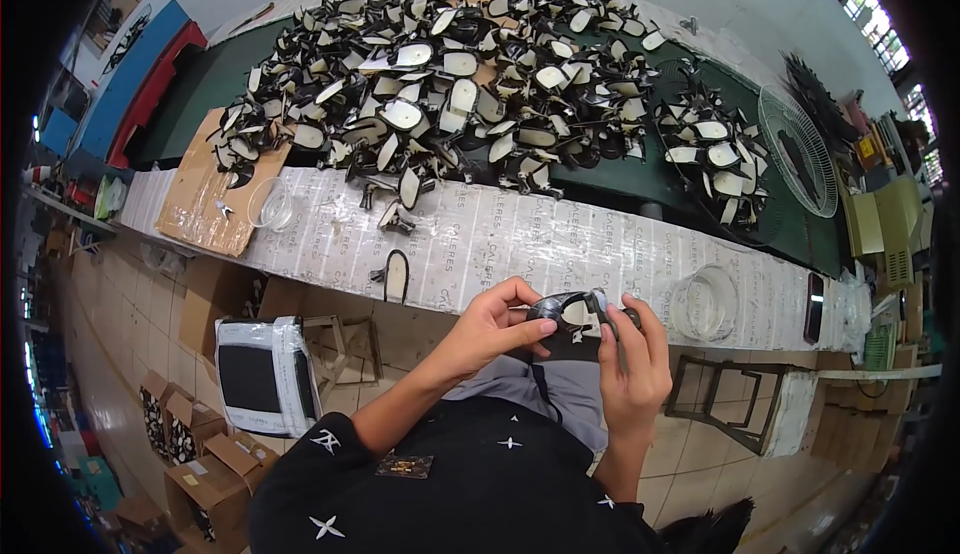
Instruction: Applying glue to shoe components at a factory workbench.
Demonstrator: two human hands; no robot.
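Above my lap, at the near edge of the covered bench, both hands hold a small black heeled shoe with a pale insole. My left hand grips its left end between thumb and fingers. At its right end, the fingers of my right hand close round the black part; a whitish bit shows at the fingertips, too small to name. A similar shoe lies alone on the bench edge to the left. Farther back rises a large heap of black shoes with cream insoles.
The bench front is wrapped in printed paper and tape. On it stand a clear tub at right, a clear cup and cardboard at left. A fan guard leans far right. A padded stool stands lower left.
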